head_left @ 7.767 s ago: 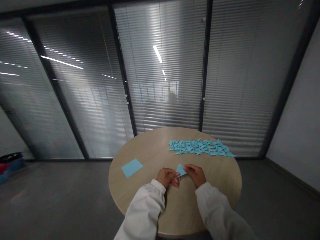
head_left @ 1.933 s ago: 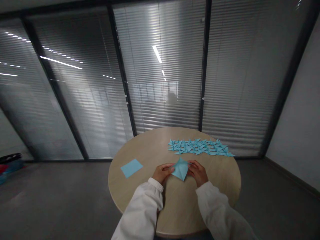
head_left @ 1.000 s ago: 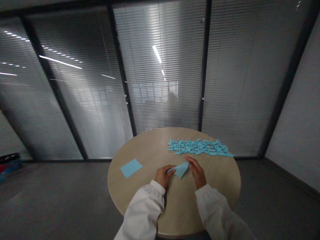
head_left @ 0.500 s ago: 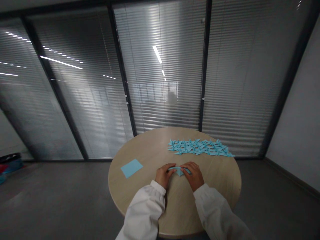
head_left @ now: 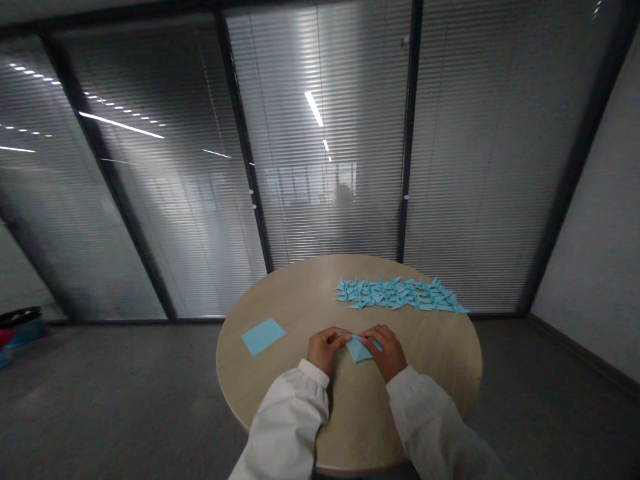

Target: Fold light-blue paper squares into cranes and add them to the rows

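Many paper cranes (head_left: 400,295) done at 12 o'clock on the table (head_left: 425,347), one flat blue square (head_left: 263,336) left at 9 o'clock, a half-folded blue sheet (head_left: 359,351) at 6 o'clock, grasped by the fingers of the left hand (head_left: 325,349) and right hand (head_left: 386,351).

Folded origami paper (head_left: 359,349) between the cuffs: pale sky blue, plain, with no print, its creases only slightly darker. Loose square sheet (head_left: 263,337) to the left: the same flat blue. Paper cranes (head_left: 400,295) in a far band: the same blue, speckled with small shadows, forming a jagged, repeating pattern. Round tabletop (head_left: 425,347): pale beige-tan with faint wood grain. Sleeves (head_left: 285,427): off-white. Venetian blinds (head_left: 320,133) behind glass: fine horizontal stripes of silver and grey. Door frames (head_left: 411,133): charcoal verticals. Floor (head_left: 125,400): dark grey. Wall (head_left: 590,233) on the right: pale grey. Bundle (head_left: 17,320) at far left: black, red and blue.
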Demonstrator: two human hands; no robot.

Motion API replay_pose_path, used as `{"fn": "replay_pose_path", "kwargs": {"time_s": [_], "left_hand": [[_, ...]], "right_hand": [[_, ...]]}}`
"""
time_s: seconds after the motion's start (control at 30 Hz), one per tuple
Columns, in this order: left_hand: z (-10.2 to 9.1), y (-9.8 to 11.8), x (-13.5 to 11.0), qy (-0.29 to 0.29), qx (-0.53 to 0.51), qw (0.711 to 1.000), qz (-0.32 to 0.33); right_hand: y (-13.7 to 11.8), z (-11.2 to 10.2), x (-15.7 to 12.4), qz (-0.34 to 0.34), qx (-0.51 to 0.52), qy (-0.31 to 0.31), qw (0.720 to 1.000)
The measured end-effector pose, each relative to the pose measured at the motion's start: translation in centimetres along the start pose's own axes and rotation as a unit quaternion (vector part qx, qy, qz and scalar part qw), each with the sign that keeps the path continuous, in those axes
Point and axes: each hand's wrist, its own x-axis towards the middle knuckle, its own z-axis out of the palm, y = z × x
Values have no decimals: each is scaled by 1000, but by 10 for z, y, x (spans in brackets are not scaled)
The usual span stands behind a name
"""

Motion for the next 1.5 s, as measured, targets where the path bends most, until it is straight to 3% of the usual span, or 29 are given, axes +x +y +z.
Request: {"fn": "replay_pose_path", "kwargs": {"time_s": [0.3,0.53,0.9,1.07,1.17,1.27,1.37,1.5], "left_hand": [[1,4,2,1,-63,998,-12],[-4,-10,7,35,-81,996,-12],[-11,-14,7,159,-5,987,24],[-18,-16,9,240,27,970,12],[-17,-16,9,214,41,976,21],[-11,-13,6,152,48,986,51],[-4,-6,2,87,32,994,61],[1,2,-1,20,22,998,52]], "right_hand": [[7,5,-2,2,-2,-2,1000],[8,6,-3,11,-20,-13,1000],[17,11,-6,24,-52,-5,998],[21,8,-6,65,-44,21,997],[18,3,-5,78,-28,53,995],[11,1,-3,43,-10,59,997],[7,4,-3,-3,-9,23,1000],[5,8,-4,-10,-14,-23,1000]]}}
